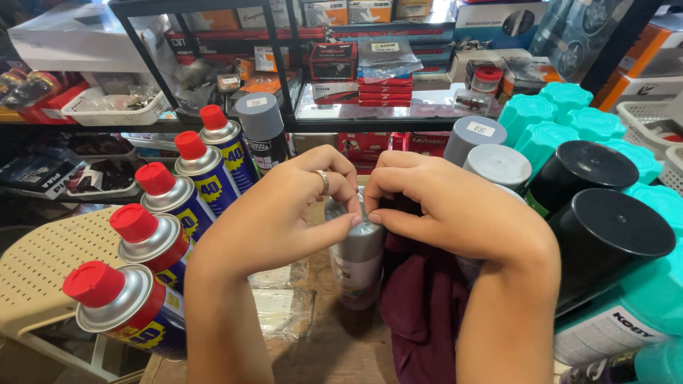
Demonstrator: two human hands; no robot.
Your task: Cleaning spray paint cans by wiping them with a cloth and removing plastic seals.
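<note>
My left hand (281, 213), with a ring on one finger, and my right hand (448, 206) meet over the top of a grey spray can (356, 267) standing upright on the wooden table. The fingertips of both hands pinch at the can's top, which they hide. A dark maroon cloth (420, 306) lies under my right hand beside the can, and the hand rests on it.
A row of blue spray cans with red caps (153, 238) stands on the left. Grey-capped cans (260, 124), black-capped cans (601, 235) and teal-capped cans (562, 117) crowd the back and right. A cream plastic stool (50, 263) stands lower left. Shelves of boxed goods (384, 71) stand behind.
</note>
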